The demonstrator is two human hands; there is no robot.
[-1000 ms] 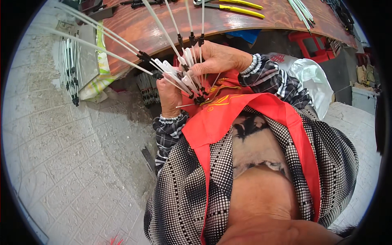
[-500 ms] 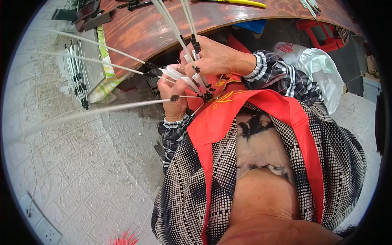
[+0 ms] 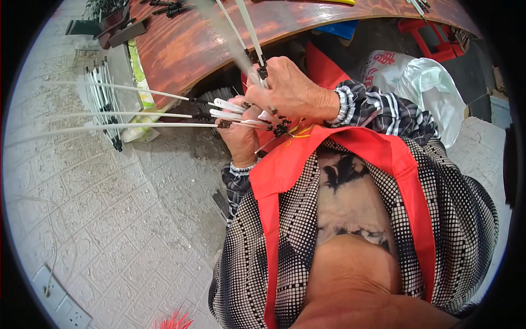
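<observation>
Between my hands is a frame of white ribs with black joints, like an umbrella's; its ribs gather at a small black hub point(image 3: 281, 129) in front of the red apron point(image 3: 290, 164). My left hand point(image 3: 241, 138) is closed around the near side of the ribs, with white arms point(image 3: 229, 106) lying across its fingers. Several long ribs point(image 3: 159, 125) stick out to the left past it. My right hand point(image 3: 293, 90) is closed on other ribs right above the hub, its fingertips partly hidden. From it, long ribs point(image 3: 249, 30) point up over the table, one smeared by motion.
A brown wooden table point(image 3: 186, 49) curves across the far side, with black parts point(image 3: 170, 7) on it. To the left, a bundle of white ribs point(image 3: 102, 104) stands by the table's end. At the right are a white plastic bag point(image 3: 433, 93) and a red plastic stool point(image 3: 433, 41).
The ribs pointing left have swung closer together, the lowest rising and the upper ones dropping. One upward rib is now blurred. My right hand has shifted slightly toward the left and down.
</observation>
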